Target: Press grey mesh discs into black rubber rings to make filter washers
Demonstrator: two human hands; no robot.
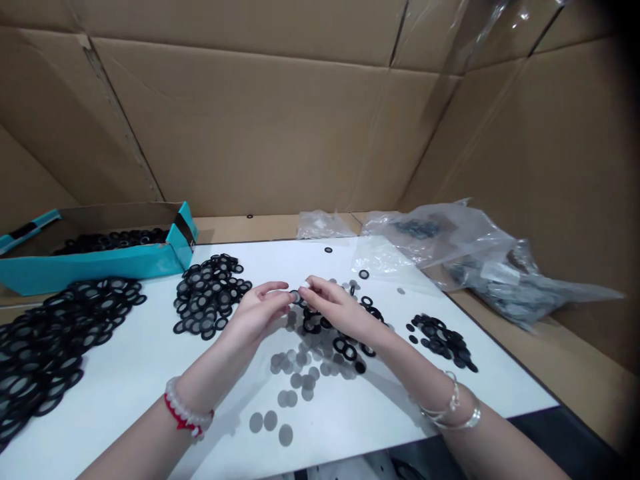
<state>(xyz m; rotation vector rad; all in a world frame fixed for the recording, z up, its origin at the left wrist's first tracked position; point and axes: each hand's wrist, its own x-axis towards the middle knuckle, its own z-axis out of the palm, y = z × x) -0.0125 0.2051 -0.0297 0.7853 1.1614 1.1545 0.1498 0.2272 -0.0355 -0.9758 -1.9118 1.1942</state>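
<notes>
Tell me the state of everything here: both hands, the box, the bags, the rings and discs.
left hand, pinching the small ring.
right hand, pinching the same ring.
small ring, held above the white sheet between both hands.
teal box, open, black rings inside.
mesh discs, loose, scattered flat.
plastic bags, crumpled, lying down.
meshed rings, heaped in piles.

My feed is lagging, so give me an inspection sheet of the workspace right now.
Surface: white table, scattered with parts.
Job's things: small ring pinched between left hand and right hand; grey discs and black rings lie beneath.
Clutter: ring pile, teal box holding rings, plastic bags.
Hands: both closed on the small ring, fingertip to fingertip.
Cables: nothing seen.
Surroundings: cardboard walls.
</notes>
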